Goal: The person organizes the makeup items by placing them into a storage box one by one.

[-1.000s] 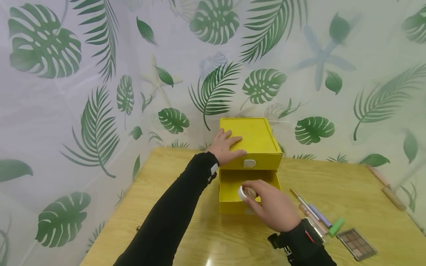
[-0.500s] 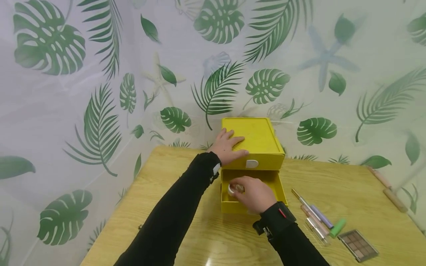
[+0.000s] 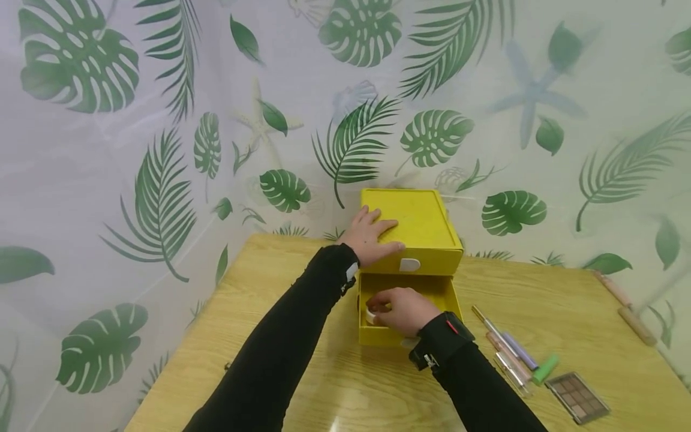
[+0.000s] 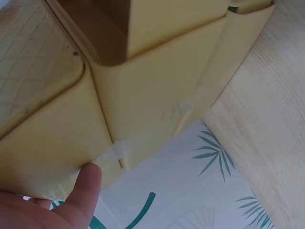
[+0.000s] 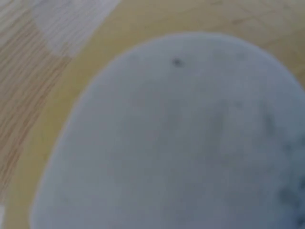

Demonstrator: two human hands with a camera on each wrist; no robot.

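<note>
A yellow two-drawer box (image 3: 412, 219) stands against the back of the table. Its lower drawer (image 3: 432, 292) is pulled out; the upper one is closed and has a white tab (image 3: 409, 264). My left hand (image 3: 369, 239) rests spread over the box's top left edge, and its finger touches the side in the left wrist view. Down inside the lower drawer, at its left, my right hand (image 3: 406, 309) pinches a small round white-rimmed jar (image 3: 370, 315), mostly hidden by the fingers. A blurred pale rounded surface (image 5: 167, 133) fills the right wrist view.
Right of the box lie several slim makeup tubes (image 3: 510, 351), a green tube (image 3: 546, 369) and an eyeshadow palette (image 3: 578, 397). Pinkish and brown sticks (image 3: 637, 326) lie by the right table edge. A leaf-printed sheet (image 3: 345, 138) hangs behind the table (image 3: 281, 288).
My right hand has moved left and down into the lower drawer, carrying the white-rimmed jar. My left hand stays on the box.
</note>
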